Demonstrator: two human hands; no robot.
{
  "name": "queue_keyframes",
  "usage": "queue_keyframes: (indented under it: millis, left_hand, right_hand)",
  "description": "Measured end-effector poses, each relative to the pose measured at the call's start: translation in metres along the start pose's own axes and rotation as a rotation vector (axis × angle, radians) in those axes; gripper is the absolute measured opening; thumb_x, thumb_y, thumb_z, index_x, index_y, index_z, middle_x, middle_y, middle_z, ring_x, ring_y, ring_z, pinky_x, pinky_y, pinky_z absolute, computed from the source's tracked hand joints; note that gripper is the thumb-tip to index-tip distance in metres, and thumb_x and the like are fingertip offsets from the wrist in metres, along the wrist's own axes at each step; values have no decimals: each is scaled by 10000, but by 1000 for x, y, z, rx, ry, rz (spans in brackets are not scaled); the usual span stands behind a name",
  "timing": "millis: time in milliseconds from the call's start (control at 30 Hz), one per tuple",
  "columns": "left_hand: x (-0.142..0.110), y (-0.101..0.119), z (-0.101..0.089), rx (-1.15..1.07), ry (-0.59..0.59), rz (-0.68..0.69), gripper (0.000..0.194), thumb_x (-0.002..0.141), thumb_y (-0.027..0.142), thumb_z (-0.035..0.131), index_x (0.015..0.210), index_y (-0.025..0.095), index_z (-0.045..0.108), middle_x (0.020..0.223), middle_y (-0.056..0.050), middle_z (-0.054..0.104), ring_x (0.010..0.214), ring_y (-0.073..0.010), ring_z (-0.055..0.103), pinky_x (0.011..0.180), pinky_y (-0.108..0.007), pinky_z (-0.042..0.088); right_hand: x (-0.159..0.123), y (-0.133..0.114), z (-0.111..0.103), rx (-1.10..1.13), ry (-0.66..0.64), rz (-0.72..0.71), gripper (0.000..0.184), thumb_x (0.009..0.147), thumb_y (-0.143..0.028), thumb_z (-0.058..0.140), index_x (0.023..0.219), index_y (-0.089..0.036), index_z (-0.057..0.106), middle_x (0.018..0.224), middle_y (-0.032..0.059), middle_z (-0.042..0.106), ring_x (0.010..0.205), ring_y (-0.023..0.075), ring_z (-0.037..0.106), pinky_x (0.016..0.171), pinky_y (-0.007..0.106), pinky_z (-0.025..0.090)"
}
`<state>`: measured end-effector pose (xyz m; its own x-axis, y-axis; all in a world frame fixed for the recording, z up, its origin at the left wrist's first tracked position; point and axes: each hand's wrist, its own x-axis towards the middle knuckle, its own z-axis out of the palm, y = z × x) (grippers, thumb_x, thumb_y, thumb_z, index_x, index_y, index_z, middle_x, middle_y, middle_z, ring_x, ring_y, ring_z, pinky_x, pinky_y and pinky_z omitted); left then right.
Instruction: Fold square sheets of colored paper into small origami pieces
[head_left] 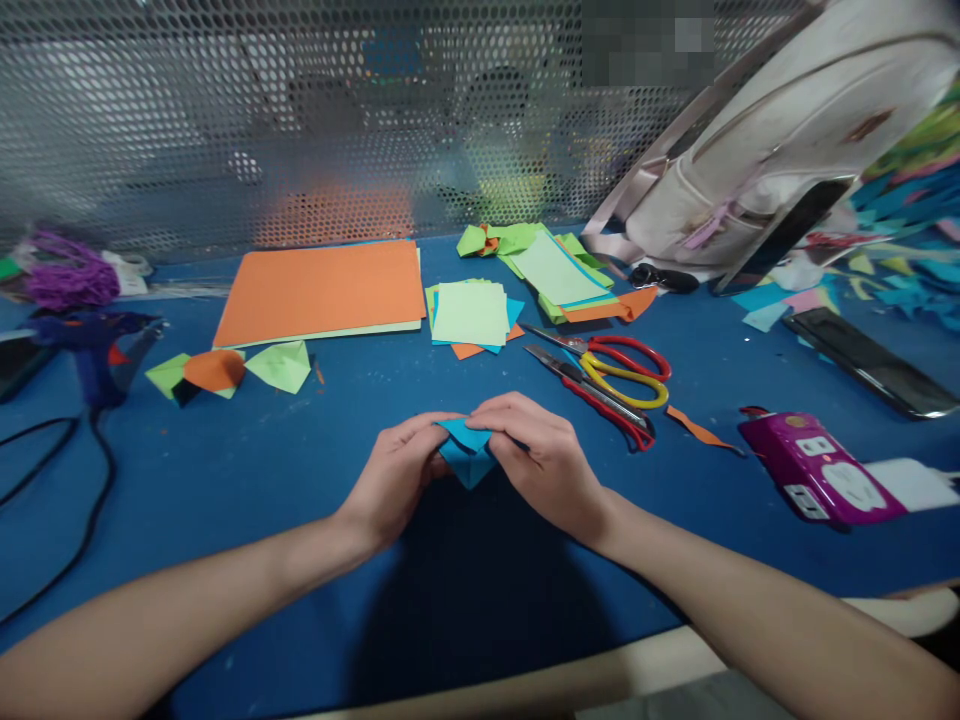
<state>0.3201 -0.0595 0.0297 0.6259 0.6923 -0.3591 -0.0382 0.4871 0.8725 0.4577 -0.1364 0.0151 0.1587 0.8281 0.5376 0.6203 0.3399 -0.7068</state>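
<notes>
A small folded piece of blue paper (470, 466) is held just above the blue table, between my two hands. My left hand (397, 468) grips its left side, with the thumb along the upper edge. On the other side, my right hand (541, 458) pinches the upper right part with curled fingers. The paper's lower end comes to a point, and a flap lies folded across its top. My fingers hide its side edges. Beyond the hands sits a stack of light green paper squares (471, 313), with blue and orange corners sticking out beneath.
Scissors (626, 370) and a red utility knife (600, 398) lie right of my hands. Orange sheets (326, 295) and folded paper pieces (279, 367) are at left, near a glue gun (97, 350). A purple power adapter (825, 470), a phone (874, 360) and a bag (765, 140) stand right.
</notes>
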Motion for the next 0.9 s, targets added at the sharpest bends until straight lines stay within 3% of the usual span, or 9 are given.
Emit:
queue_keyframes:
  millis: [167,367,533,733,900]
  left_hand:
    - [-1,1,0,-2,-63,17,183,748,299,620,827,157,704,809,-42,642,701,-143,552,622,-255,482]
    - [0,-4,-2,271,80,60,180,690,222,682,855,155,653,641,27,569,599,-95,502,556,-202,408]
    - [1,-6,-5,313,65,78,187,713,248,669,873,155,640,671,26,590,610,-84,505,570,-190,403]
    - [1,-5,-5,437,99,143,189,722,294,665,855,160,664,710,17,618,635,-93,519,592,-196,416]
    - [-1,-3,-4,395,68,133,181,688,277,682,825,160,661,681,24,629,598,-92,529,565,-194,423]
  right_hand:
    - [0,-1,0,-30,4,-1,284,857,-58,400,933,-138,662,900,103,644,852,155,622,754,318,534]
    - [-1,0,1,-67,-2,-14,297,863,-65,392,956,-143,663,935,109,645,887,160,622,773,322,535]
    - [1,-3,-1,-35,-10,-30,253,847,-73,430,959,-115,653,934,122,642,884,161,623,771,300,526]
    - [1,-2,0,-47,-17,88,192,822,-141,550,998,-131,626,897,94,645,834,167,614,752,301,512]
    - [1,1,3,-43,-14,146,134,827,-128,545,919,-154,639,830,57,645,750,139,607,695,271,495]
